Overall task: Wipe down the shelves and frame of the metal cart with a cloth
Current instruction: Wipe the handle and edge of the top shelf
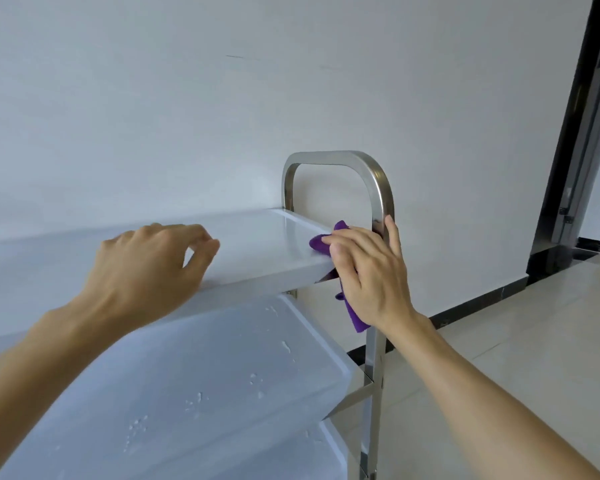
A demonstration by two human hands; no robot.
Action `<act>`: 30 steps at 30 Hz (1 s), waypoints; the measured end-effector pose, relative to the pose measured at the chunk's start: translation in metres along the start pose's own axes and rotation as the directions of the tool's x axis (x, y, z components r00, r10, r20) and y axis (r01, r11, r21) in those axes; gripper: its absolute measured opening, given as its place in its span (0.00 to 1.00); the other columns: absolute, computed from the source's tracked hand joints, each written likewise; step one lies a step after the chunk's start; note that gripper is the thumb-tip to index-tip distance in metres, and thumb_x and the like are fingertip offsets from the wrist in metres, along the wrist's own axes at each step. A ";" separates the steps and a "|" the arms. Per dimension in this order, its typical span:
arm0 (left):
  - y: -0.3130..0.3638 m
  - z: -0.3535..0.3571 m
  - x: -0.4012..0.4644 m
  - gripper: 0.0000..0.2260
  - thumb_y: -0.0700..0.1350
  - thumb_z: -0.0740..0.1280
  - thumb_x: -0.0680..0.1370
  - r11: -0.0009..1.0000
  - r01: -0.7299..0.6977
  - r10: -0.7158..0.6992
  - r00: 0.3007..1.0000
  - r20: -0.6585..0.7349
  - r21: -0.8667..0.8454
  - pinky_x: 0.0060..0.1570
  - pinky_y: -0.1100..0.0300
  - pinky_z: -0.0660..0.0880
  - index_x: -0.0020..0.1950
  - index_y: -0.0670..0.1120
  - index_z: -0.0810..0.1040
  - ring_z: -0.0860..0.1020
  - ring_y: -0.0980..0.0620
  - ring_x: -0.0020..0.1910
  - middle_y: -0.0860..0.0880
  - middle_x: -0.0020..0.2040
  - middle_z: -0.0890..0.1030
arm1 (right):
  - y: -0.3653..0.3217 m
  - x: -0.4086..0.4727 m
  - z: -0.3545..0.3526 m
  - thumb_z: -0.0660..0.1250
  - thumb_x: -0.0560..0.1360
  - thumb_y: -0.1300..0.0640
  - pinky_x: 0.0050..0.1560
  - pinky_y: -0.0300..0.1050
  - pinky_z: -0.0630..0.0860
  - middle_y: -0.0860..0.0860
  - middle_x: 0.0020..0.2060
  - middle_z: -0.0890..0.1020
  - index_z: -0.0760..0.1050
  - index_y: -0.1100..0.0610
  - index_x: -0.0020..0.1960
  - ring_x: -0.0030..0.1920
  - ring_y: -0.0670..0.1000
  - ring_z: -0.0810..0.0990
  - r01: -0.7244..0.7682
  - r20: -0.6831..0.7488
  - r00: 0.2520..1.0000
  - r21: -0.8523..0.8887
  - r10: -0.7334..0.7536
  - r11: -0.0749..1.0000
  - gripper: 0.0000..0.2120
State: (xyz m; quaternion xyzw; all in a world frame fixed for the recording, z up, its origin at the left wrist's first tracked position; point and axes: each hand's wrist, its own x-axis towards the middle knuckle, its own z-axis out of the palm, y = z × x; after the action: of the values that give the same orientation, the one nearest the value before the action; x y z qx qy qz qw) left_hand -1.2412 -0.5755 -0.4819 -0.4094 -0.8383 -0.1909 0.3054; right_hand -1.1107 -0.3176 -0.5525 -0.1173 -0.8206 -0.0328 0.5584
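1. The right hand point(371, 271), right of centre in the frame, presses a crumpled purple cloth point(321, 242) against the corner where the white top shelf point(257, 244) meets the upright. Its fingers lie fairly straight, the longest reaching onto the brushed steel loop frame point(374, 181).
2. The cloth is bunched under the palm; a tail hangs below the shelf edge beside the steel leg point(373, 355).
3. The left hand point(153, 265), left of centre, rests on the front edge of the top shelf with fingers loosely curled, holding nothing, seemingly steadying the cart.
4. In the lower frame the white middle shelf point(222, 375) carries scattered water droplets point(201, 398), so I judge it not yet wiped.
5. Risks: the hanging tail could snag on the leg bracket; pushing sideways on the frame could roll the cart; a bunched cloth may skip the corner seam.
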 end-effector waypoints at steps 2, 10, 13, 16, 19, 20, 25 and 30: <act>-0.025 -0.004 -0.011 0.13 0.58 0.55 0.79 0.997 0.073 -0.073 0.997 0.026 0.026 0.41 0.54 0.70 0.48 0.58 0.79 0.79 0.45 0.46 0.56 0.43 0.81 | -0.013 0.002 0.008 0.55 0.83 0.57 0.74 0.60 0.59 0.47 0.46 0.84 0.83 0.55 0.47 0.52 0.52 0.81 -0.095 -0.087 0.992 -0.022 0.093 0.995 0.17; -0.039 0.015 -0.009 0.11 0.50 0.51 0.79 0.956 0.262 -0.245 0.961 0.129 -0.136 0.48 0.49 0.76 0.52 0.61 0.71 0.78 0.49 0.46 0.62 0.48 0.81 | -0.143 -0.003 0.045 0.57 0.81 0.57 0.53 0.50 0.68 0.46 0.43 0.82 0.79 0.53 0.44 0.45 0.55 0.75 0.014 -0.192 0.981 0.185 0.022 0.983 0.13; -0.047 0.012 -0.010 0.11 0.48 0.52 0.79 0.936 0.306 -0.285 0.949 0.136 -0.176 0.50 0.48 0.77 0.50 0.61 0.72 0.78 0.52 0.46 0.66 0.45 0.81 | -0.117 -0.001 0.035 0.58 0.82 0.54 0.52 0.52 0.72 0.48 0.49 0.84 0.82 0.54 0.53 0.49 0.56 0.79 0.223 -0.143 0.969 0.145 -0.202 0.964 0.13; -0.046 0.009 -0.014 0.11 0.47 0.52 0.80 0.937 0.291 -0.266 0.953 0.144 -0.195 0.50 0.48 0.77 0.50 0.60 0.72 0.78 0.51 0.47 0.65 0.45 0.81 | -0.053 0.007 0.017 0.56 0.83 0.54 0.49 0.52 0.73 0.48 0.46 0.85 0.82 0.53 0.50 0.46 0.58 0.81 0.162 -0.036 0.986 0.017 -0.161 0.987 0.15; -0.039 0.011 -0.014 0.11 0.49 0.50 0.79 0.939 0.300 -0.274 0.948 0.159 -0.170 0.49 0.47 0.77 0.52 0.61 0.71 0.77 0.48 0.49 0.60 0.49 0.81 | -0.018 0.010 0.005 0.49 0.83 0.52 0.54 0.52 0.70 0.49 0.44 0.85 0.81 0.55 0.49 0.48 0.58 0.80 -0.145 0.046 0.988 -0.032 0.147 0.989 0.21; -0.037 0.012 -0.013 0.11 0.50 0.50 0.79 0.939 0.308 -0.284 0.945 0.159 -0.155 0.49 0.46 0.77 0.53 0.61 0.70 0.77 0.47 0.50 0.59 0.50 0.80 | -0.021 0.010 0.006 0.46 0.83 0.51 0.57 0.51 0.70 0.50 0.44 0.85 0.81 0.55 0.49 0.49 0.57 0.79 -0.205 0.059 0.977 -0.020 0.206 0.978 0.24; -0.033 0.013 -0.014 0.12 0.49 0.48 0.80 0.930 0.289 -0.272 0.957 0.103 -0.225 0.46 0.49 0.77 0.52 0.62 0.69 0.77 0.51 0.47 0.63 0.47 0.79 | -0.111 0.004 0.018 0.45 0.83 0.50 0.60 0.49 0.68 0.47 0.44 0.83 0.81 0.54 0.51 0.50 0.52 0.75 -0.195 0.086 0.979 0.173 0.182 0.965 0.25; -0.029 0.007 -0.019 0.11 0.47 0.52 0.81 0.926 0.142 -0.172 0.983 -0.057 -0.350 0.45 0.50 0.77 0.52 0.58 0.73 0.78 0.57 0.45 0.60 0.44 0.80 | -0.187 0.007 0.007 0.50 0.85 0.53 0.66 0.44 0.64 0.50 0.56 0.82 0.74 0.57 0.66 0.57 0.37 0.65 -0.186 0.208 0.975 0.596 0.073 0.782 0.18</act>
State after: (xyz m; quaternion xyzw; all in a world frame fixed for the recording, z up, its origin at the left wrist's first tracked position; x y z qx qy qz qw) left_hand -1.2574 -0.5993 -0.5019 -0.3794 -0.8078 -0.3762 0.2489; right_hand -1.1622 -0.4968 -0.5336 0.0109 -0.8221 0.2831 0.4938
